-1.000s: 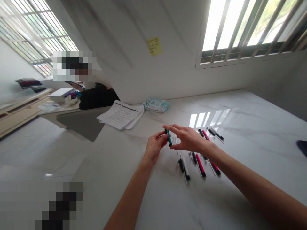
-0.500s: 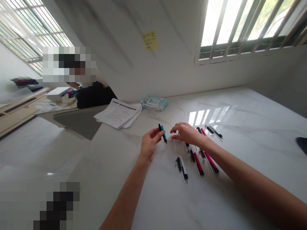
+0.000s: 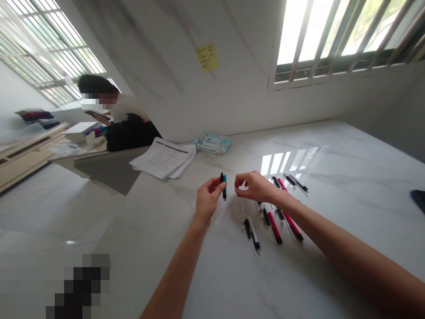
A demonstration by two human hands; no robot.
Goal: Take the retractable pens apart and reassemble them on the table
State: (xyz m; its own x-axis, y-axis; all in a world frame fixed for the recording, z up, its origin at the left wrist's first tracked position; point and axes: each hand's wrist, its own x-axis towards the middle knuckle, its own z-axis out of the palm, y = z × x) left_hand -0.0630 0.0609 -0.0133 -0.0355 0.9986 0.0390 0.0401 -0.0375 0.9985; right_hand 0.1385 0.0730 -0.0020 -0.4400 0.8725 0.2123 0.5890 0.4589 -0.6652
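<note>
Left hand pinches a teal pen barrel upright above the marble table — right hand just beside it, fingertips pinched together; what they grip is too small to tell. Pens lie beneath.

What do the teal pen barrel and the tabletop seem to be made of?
The teal pen barrel, pinched in the left hand, looks like smooth, opaque moulded plastic with black ends. The tabletop looks like polished marble or a marble-look slab: white with grey veins, mirroring the window.
</note>
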